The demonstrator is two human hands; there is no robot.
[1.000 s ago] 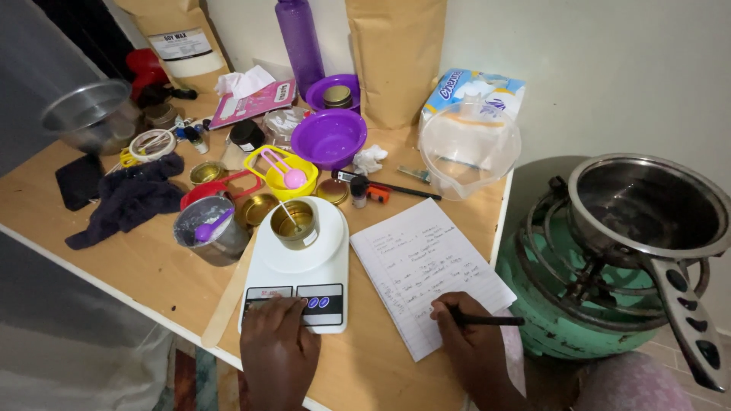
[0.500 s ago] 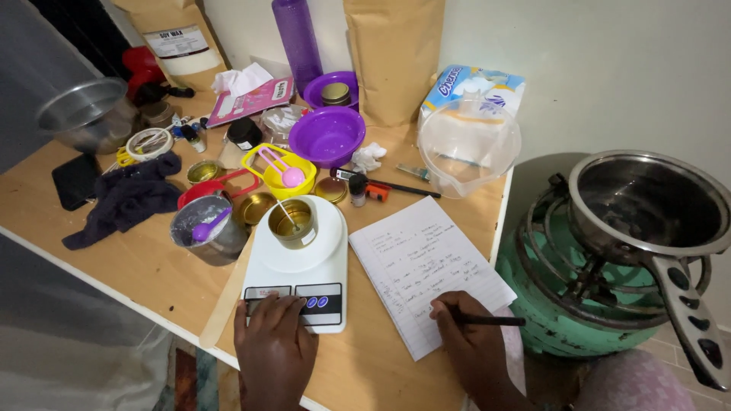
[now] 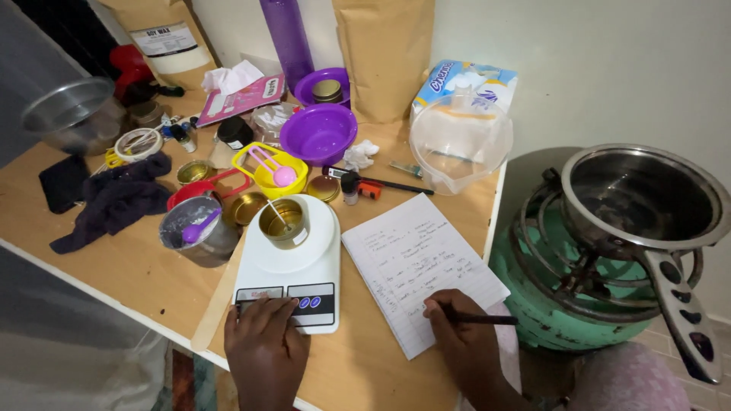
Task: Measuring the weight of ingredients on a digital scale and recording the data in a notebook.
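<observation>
My left hand rests with its fingers on the front panel of a white kitchen scale. On the scale's round platform stands a small gold tin with a wick stick in it. My right hand is closed around a dark pen, its tip touching the lower part of an open lined notebook covered with handwriting. The notebook lies just right of the scale on the wooden table.
Behind the scale are a yellow cup with a pink spoon, a purple bowl, a clear plastic jug, a metal cup with a purple spoon, a dark cloth and brown bags. A steel pot sits on a green gas burner at right.
The view has shifted slightly. My left hand's fingers have slid a little on the scale's panel; the right hand stays on the notebook with the pen.
</observation>
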